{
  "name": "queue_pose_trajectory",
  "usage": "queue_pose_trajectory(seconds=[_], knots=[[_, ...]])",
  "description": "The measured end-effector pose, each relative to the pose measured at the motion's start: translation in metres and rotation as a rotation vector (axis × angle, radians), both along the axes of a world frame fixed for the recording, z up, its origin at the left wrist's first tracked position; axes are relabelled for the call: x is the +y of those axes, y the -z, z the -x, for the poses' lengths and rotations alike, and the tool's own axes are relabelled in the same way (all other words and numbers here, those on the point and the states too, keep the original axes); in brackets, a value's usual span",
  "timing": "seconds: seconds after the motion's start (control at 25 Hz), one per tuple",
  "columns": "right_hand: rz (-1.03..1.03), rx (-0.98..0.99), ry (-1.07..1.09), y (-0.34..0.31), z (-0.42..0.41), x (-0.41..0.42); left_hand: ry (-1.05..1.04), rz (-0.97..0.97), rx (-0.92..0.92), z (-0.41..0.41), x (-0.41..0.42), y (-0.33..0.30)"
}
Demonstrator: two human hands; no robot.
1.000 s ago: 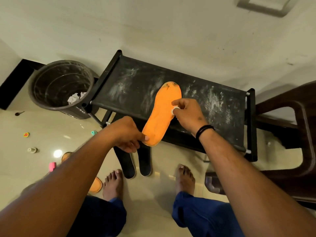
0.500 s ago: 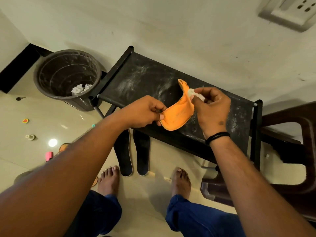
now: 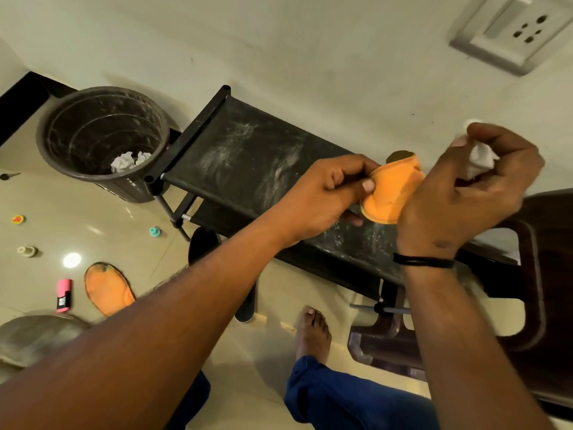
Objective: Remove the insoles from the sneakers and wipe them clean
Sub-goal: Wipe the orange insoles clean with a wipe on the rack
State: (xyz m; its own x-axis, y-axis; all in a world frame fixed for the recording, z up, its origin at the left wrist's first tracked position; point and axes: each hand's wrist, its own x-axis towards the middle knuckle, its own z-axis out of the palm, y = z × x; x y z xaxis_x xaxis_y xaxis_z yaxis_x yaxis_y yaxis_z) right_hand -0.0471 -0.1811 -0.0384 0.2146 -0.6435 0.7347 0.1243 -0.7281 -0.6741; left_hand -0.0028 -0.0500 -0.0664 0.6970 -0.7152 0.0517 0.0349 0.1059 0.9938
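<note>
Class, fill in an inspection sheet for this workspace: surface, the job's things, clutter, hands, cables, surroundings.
Surface: black rack top, streaked with white dust.
Job's things: orange insole bent in the hands; second orange insole on the floor; white tissue.
Clutter: pink marker, small caps on the floor.
Hands: left hand pinches the insole; right hand holds the tissue.
Cables: nothing seen.
Surroundings: bin with crumpled paper, wall socket, brown chair.

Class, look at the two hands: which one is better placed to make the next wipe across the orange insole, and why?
The right hand. It grips the white tissue and hovers beside the orange insole. The left hand is taken up pinching the bent insole, so it is best kept as the holder.
</note>
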Motion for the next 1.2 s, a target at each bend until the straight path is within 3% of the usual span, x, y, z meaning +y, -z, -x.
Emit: queue_pose_trajectory(seconds=[0.08, 0.24, 0.36, 0.4, 0.52, 0.6, 0.76, 0.84, 1.04, 1.2], knots=[[0.066, 0.126, -0.077, 0.011, 0.000, 0.006, -0.046, -0.131, 0.029, -0.005, 0.004, 0.006], [-0.056, 0.661, -0.309, 0.063, -0.008, 0.017, -0.246, -0.641, 0.036, -0.023, 0.036, 0.035], [-0.138, 0.984, -0.399, 0.090, -0.008, 0.023, -0.301, -0.842, 0.070, -0.030, 0.056, 0.054], [-0.142, 1.045, -0.424, 0.095, -0.007, 0.025, -0.310, -0.881, 0.004, -0.029, 0.061, 0.059], [-0.175, 1.091, -0.448, 0.104, -0.007, 0.021, -0.326, -0.804, -0.381, -0.023, 0.064, 0.061], [-0.175, 1.089, -0.406, 0.108, -0.005, 0.019, -0.195, -0.750, -0.404, -0.020, 0.063, 0.061], [-0.056, 1.086, -0.510, 0.104, -0.003, 0.041, 0.069, -0.953, -0.395, -0.021, 0.065, 0.078], [0.033, 1.121, -0.585, 0.102, -0.006, 0.046, 0.087, -0.970, -0.425, -0.023, 0.067, 0.083], [-0.030, 1.286, -0.385, 0.100, -0.008, 0.017, 0.107, -1.052, -0.497, -0.024, 0.063, 0.083], [0.057, 1.223, -0.654, 0.086, -0.007, 0.054, -0.062, -1.171, -0.643, -0.023, 0.068, 0.075]])
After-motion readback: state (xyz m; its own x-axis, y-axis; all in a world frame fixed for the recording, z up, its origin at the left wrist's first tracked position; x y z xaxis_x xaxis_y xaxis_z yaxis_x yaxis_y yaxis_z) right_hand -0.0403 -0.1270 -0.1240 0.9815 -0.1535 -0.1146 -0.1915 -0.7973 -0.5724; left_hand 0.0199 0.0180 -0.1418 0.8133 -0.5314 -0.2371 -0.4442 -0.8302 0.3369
